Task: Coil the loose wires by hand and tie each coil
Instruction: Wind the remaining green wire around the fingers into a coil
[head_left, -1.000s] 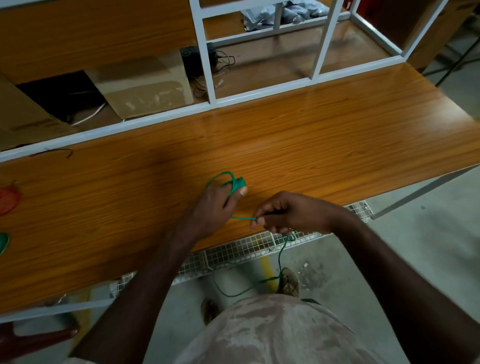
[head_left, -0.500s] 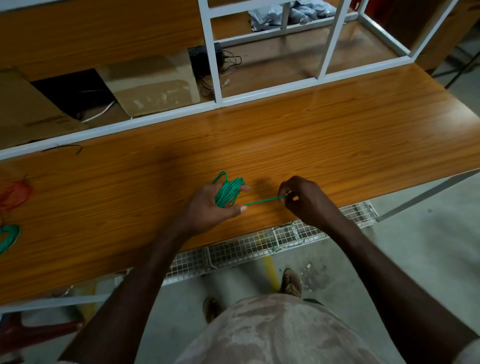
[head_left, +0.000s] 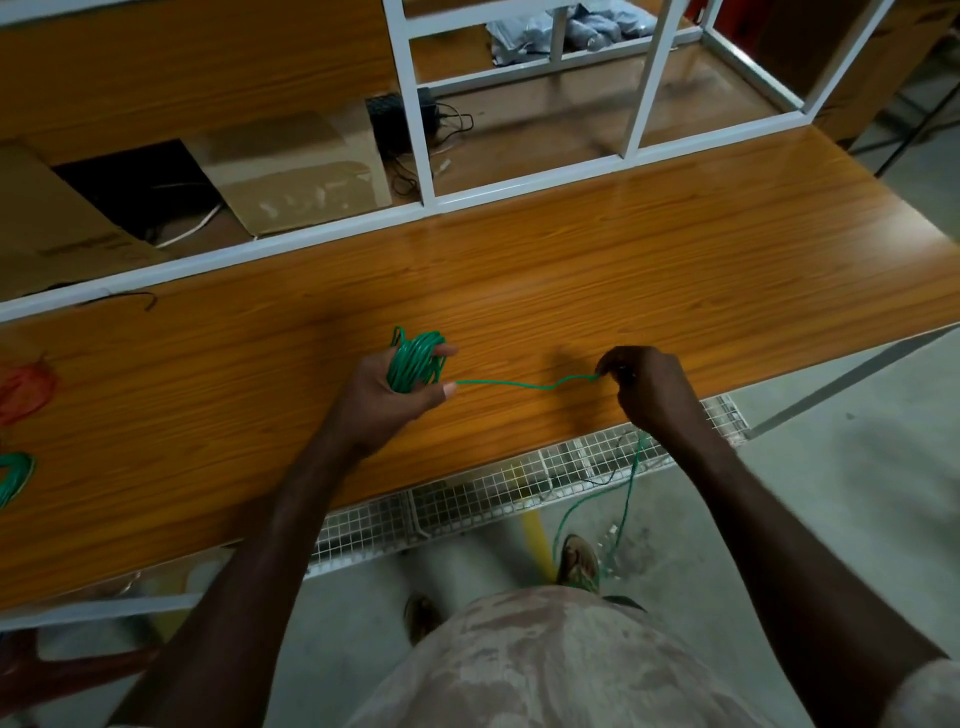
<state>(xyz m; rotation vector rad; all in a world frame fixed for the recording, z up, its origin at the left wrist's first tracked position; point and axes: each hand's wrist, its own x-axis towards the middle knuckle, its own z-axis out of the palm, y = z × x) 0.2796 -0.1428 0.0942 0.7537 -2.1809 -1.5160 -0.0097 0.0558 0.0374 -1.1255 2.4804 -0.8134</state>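
Observation:
My left hand (head_left: 395, 395) grips a small coil of green wire (head_left: 414, 359) wound round its fingers, just above the wooden table (head_left: 623, 270). From the coil a single green strand (head_left: 519, 384) runs right to my right hand (head_left: 649, 387), which pinches it between curled fingers. Below my right hand the loose green wire (head_left: 626, 499) hangs over the table's front edge down to the floor by my shoe.
A red wire bundle (head_left: 26, 389) and another green coil (head_left: 13, 475) lie at the table's left edge. A white metal frame (head_left: 415, 104) stands along the back, with cardboard boxes (head_left: 296, 171) and a black device behind it. A wire mesh tray (head_left: 467, 499) hangs under the front edge.
My hands have moved apart: the right hand has pulled the strand out to the right, so the stretch between the hands is longer. The coil on my left hand has grown thicker.

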